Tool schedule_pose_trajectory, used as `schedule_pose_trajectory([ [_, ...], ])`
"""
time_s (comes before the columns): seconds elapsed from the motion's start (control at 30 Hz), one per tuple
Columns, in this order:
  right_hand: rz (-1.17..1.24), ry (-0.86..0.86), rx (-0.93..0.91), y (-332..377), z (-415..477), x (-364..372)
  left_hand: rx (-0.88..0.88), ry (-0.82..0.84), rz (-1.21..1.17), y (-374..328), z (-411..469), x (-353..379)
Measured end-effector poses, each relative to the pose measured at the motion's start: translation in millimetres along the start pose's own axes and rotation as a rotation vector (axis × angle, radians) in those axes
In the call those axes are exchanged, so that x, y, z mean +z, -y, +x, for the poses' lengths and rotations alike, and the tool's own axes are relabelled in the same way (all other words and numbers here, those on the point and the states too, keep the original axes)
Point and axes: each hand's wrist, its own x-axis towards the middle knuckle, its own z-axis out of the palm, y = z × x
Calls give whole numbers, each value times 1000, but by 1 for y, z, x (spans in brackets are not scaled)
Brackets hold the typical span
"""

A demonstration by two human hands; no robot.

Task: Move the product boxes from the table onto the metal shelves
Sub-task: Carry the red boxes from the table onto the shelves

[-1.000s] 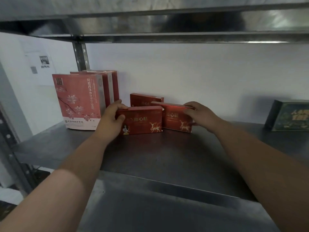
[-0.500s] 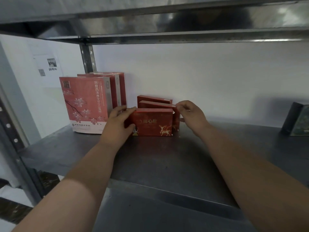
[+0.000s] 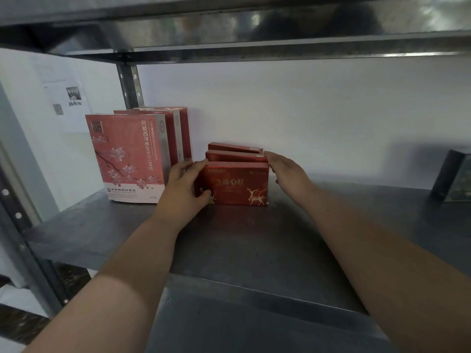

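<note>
Two bare forearms reach in over the front lip of the metal shelf [image 3: 229, 245], one on each side of the front red box [image 3: 239, 186]. That box stands upright on its long edge on the shelf, its face with the gold deer turned outward.

At its left end the left hand [image 3: 187, 186] holds it, thumb on the lower left of the face and fingers laid up along the end to the top corner. At its right end the right hand [image 3: 288, 174] is flat, straight fingers touching the right ends of this box and of the one behind it, gripping nothing. So the hands are apart, with the box between them.

Right behind the front red box stands the middle red box [image 3: 234, 156], touching it, and behind that the back red box [image 3: 233, 147], close to the white wall [image 3: 305, 110].

Left of the front red box, just past the left hand, three tall pink boxes [image 3: 127, 159] stand upright in a row, front to back. Well to the right of it a dark box [image 3: 456, 179] stands at the picture's edge.

Behind and left of it a perforated steel post [image 3: 128, 82] rises, and farther left a sheet of paper [image 3: 68, 98] is stuck on the wall. Above it runs the underside of the upper shelf [image 3: 229, 29].
</note>
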Motion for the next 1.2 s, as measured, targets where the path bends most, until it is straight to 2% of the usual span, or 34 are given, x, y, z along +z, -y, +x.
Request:
schedule_pose_trajectory([
  [0.17, -27, 42, -15, -1, -1, 1, -25, 90, 32, -7, -2, -3],
  [0.67, -35, 103, -10, -12, -1, -1, -58, 218, 14, -9, -3, -4],
  [0.73, -36, 112, -4, -14, -2, -2, -70, 196, 19, -9, -4, -3],
  [0.87, -62, 117, 15, -19, -7, -7, -3, -17, 36, -11, -10, 1],
  [0.93, -115, 90, 47, -24, -8, -10, 51, -13, 67, -10, -11, 2],
  [1.03, -220, 32, 127, -34, -9, -22, 53, 82, 143, -9, -10, 4],
  [1.2, -585, 169, 194, -45, -29, -39, 86, 81, 134, -7, -11, 6],
])
